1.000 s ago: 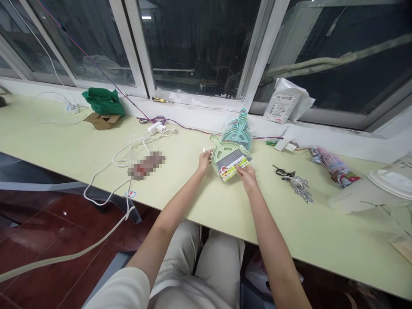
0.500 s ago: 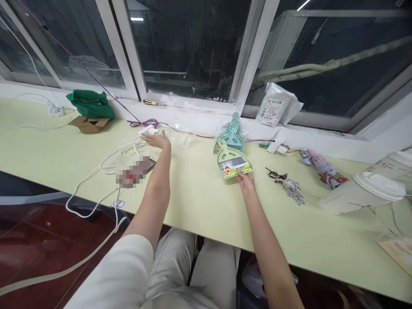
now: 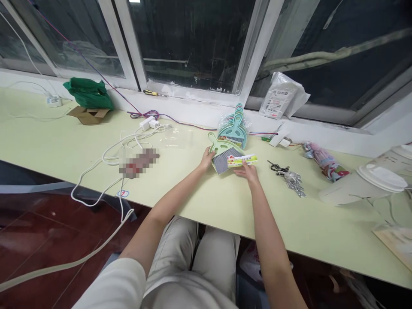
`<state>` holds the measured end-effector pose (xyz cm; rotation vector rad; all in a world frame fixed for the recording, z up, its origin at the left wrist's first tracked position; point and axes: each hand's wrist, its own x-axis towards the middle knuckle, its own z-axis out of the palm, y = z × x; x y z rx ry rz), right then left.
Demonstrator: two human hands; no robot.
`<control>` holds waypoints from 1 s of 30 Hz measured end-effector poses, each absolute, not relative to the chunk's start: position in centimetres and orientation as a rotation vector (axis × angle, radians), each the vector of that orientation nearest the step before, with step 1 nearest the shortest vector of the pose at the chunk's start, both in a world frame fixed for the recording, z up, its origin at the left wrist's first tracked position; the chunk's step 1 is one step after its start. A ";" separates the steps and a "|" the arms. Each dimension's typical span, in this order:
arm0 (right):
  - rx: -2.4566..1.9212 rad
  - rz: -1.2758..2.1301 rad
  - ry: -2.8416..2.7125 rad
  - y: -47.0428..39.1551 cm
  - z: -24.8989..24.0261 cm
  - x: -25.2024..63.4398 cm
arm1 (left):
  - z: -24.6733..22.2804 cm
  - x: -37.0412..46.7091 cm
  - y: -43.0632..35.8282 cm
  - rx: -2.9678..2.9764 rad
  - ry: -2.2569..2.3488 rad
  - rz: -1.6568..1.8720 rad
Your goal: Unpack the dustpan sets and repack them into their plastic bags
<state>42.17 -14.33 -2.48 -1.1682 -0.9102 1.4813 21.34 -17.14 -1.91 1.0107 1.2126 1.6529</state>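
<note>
So, head cam: the left grip [image 3: 206, 160] is clamped on the left edge of the green dustpan [image 3: 222, 149], fingers wrapped round the rim right by the grey brush [image 3: 222, 163]. The right grip [image 3: 247, 171] is pinching the printed label [image 3: 241, 161], thumb over its front, other fingers loosely spread below. The pan's over the desk [image 3: 322, 231], just in front of the teal dustpans [image 3: 237, 130]; can't tell if it's actually touching the surface.

Both arms reach forward and angle in toward each other, palms roughly facing. Half a second ago the left one was way off by the white chargers [image 3: 149, 123], palm flat and holding nothing visible; now it's back on the pan. Label's different too: it lay across the pan before, now it sticks out past the right edge.
</note>
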 end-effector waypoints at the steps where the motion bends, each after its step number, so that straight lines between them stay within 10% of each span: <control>1: -1.196 1.440 -0.850 -13.9 -2.4 43.2 | -2.1 21.0 -17.4 0.978 1.235 1.656; 12: -0.902 1.437 -0.449 -12.6 -1.8 50.8 | -3.9 20.9 -18.9 1.239 1.262 1.579; 22: -1.172 0.160 -1.855 -19.5 0.0 37.0 | -0.9 23.4 -22.6 1.630 1.230 1.630; 30: -1.156 0.158 -1.788 -18.5 -0.2 38.2 | 0.7 23.4 -22.4 1.757 1.083 1.520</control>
